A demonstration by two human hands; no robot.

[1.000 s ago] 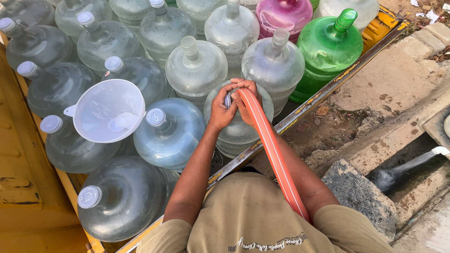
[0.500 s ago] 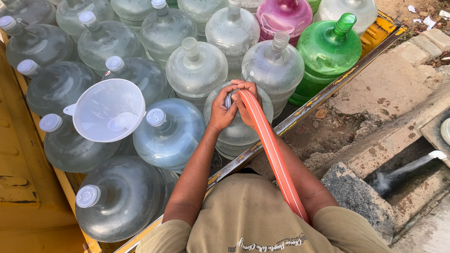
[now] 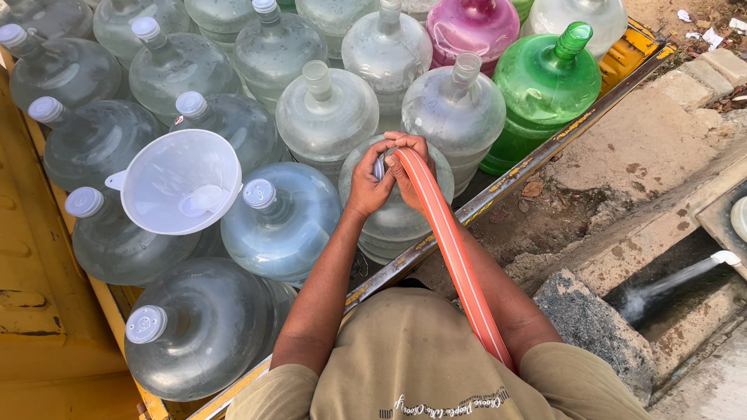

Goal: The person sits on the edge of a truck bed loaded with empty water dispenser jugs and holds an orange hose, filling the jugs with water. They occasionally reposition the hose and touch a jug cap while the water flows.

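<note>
Left hand [image 3: 367, 183], right hand [image 3: 410, 173] both pinching orange hose [image 3: 451, 249] end over jug [image 3: 393, 222] mouth; funnel [image 3: 180, 180] well left.

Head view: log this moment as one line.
left hand: on neck of clear water jug | right hand: holding orange hose at jug mouth | white funnel: resting on capped jug at left

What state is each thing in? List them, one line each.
Orange hose: held at the mouth of a clear jug, running back over the person's shoulder.
Left hand: closed at the jug mouth.
Right hand: gripping the hose end.
Clear jug under the hands: uncapped, upright.
White funnel: resting on a capped jug, unused.
Green jug: capped, upright.
Pink jug: upright.
Drain pipe: spilling water.
</note>
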